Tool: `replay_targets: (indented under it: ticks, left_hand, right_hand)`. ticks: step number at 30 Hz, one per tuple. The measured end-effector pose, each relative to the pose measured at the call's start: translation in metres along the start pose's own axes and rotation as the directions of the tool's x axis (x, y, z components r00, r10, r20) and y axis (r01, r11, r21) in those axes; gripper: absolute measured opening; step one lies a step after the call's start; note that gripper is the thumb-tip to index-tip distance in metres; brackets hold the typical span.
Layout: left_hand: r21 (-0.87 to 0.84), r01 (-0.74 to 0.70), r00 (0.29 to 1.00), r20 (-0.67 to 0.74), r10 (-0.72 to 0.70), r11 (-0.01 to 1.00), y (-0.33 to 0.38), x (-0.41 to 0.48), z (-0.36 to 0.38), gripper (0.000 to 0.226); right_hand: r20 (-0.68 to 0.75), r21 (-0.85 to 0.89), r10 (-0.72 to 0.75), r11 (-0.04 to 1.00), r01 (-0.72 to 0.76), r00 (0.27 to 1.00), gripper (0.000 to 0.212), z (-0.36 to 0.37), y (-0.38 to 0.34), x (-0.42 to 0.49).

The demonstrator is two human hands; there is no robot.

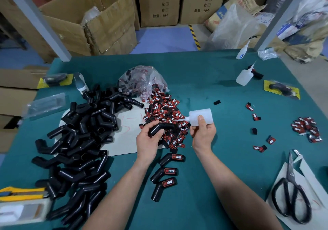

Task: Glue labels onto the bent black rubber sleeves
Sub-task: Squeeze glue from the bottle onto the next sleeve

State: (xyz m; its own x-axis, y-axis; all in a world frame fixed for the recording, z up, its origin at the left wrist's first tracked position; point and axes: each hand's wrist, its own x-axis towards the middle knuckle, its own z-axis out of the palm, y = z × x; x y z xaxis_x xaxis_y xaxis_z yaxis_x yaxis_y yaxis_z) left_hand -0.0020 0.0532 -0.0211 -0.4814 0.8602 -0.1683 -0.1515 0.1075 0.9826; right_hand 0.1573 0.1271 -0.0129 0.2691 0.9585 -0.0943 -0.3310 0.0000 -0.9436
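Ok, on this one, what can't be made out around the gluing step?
Head view only.
1. Glue flow from the translucent white squeeze bottle in the right hand: nozzle tip too thin to tell.
2. Underside of the bent black rubber sleeve: fingers of the left hand cover it.
3. Yellow and white object at bottom left: blurred, cut by the frame edge.

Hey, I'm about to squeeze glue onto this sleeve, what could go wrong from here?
First, the glue bottle in the right hand aims its nozzle at the bent sleeve, close to the left hand, so glue may reach skin. Second, the label pile lies under the sleeve, so a drip could stick labels together. Third, the finished sleeves beside the left forearm could get bumped before setting.
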Motion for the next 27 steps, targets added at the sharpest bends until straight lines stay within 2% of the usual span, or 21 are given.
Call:
replay_targets:
  ticks: [6,13,21,27]
  left_hand:
    - [0.004,-0.014,1.000,-0.018,0.014,1.000,-0.0017,0.0003,-0.0002,0.037]
    - [0.025,-0.021,1.000,-0.014,0.021,0.999,-0.0012,0.0006,-0.0009,0.043]
    - [0.045,-0.020,1.000,-0.010,0.020,0.999,0.0007,-0.0007,-0.0001,0.039]
    - [0.034,-0.013,1.000,-0.010,0.013,0.999,0.0025,-0.0014,0.0001,0.036]
  right_hand:
    - [-0.025,0.020,-0.020,1.000,0.021,0.999,0.019,-0.0017,-0.0003,0.0014]
    - [-0.039,0.025,-0.002,1.000,0.003,0.999,0.031,-0.0017,0.0001,0.0014]
    - [-0.024,0.049,0.000,0.999,0.001,1.000,0.042,0.0027,-0.0059,-0.0002]
    - [-0.056,-0.015,0.001,1.000,-0.002,0.998,0.025,0.0028,-0.0054,-0.0002]
